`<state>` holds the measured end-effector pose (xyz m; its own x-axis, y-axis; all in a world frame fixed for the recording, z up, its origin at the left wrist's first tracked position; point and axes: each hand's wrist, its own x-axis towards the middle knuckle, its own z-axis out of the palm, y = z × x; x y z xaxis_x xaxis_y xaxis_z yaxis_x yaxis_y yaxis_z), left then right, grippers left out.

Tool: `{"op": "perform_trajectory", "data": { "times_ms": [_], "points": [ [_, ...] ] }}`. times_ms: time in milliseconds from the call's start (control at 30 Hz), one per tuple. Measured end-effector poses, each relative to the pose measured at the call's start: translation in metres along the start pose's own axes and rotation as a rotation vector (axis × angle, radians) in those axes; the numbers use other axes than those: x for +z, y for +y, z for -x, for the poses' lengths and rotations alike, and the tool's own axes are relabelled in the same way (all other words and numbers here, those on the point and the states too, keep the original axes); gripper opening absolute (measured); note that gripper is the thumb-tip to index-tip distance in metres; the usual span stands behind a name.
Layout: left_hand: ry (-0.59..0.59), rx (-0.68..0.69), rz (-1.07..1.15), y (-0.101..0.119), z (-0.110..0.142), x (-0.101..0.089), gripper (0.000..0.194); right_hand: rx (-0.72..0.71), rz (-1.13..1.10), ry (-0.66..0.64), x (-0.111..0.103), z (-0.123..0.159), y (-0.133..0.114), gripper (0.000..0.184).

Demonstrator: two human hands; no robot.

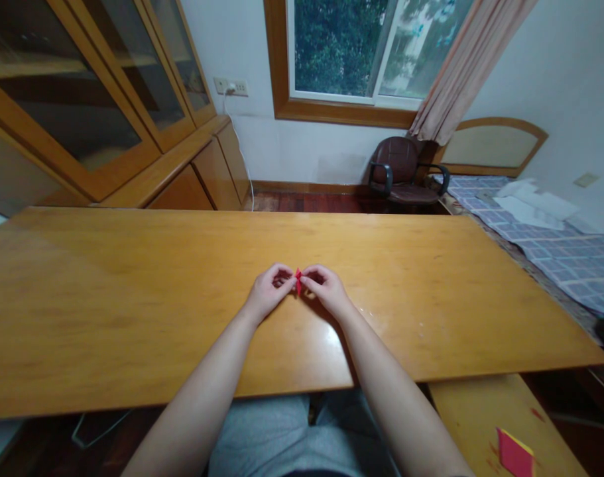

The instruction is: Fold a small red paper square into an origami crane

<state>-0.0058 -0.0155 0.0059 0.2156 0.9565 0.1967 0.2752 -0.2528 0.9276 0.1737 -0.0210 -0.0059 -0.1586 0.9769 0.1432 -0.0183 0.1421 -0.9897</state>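
Two hands [266, 293] [330, 291] pinch pointed red paper [298, 283]; the wooden tabletop [142, 298] gleams.

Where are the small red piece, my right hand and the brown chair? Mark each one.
Small red piece [298, 283]: head view, on its visible middle.
Right hand [327, 287]: head view, on the middle of the hand.
Brown chair [397, 159]: head view, on its backrest.

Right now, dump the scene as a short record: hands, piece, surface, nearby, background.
hands: left hand and right hand both pinch the same piece, from opposite sides
piece: small red piece; exact shape too small to tell
surface: piece is above the wooden table
nearby: red-and-yellow item on a lower surface, lower right
background: chair, bed, window
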Motion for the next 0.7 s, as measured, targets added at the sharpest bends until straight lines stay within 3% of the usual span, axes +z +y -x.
{"op": "perform_trajectory", "data": {
  "times_ms": [367,700],
  "points": [
    [-0.013,0.124,-0.040,-0.0076,0.0005,-0.0020,0.012,-0.010,0.073,-0.025,0.0025,0.0012,-0.0046,0.017],
    [-0.032,0.195,-0.031,0.0019,-0.0011,-0.0063,0.009,0.005,0.011,-0.018,0.0006,0.0001,-0.0008,0.014]
  ]
}}
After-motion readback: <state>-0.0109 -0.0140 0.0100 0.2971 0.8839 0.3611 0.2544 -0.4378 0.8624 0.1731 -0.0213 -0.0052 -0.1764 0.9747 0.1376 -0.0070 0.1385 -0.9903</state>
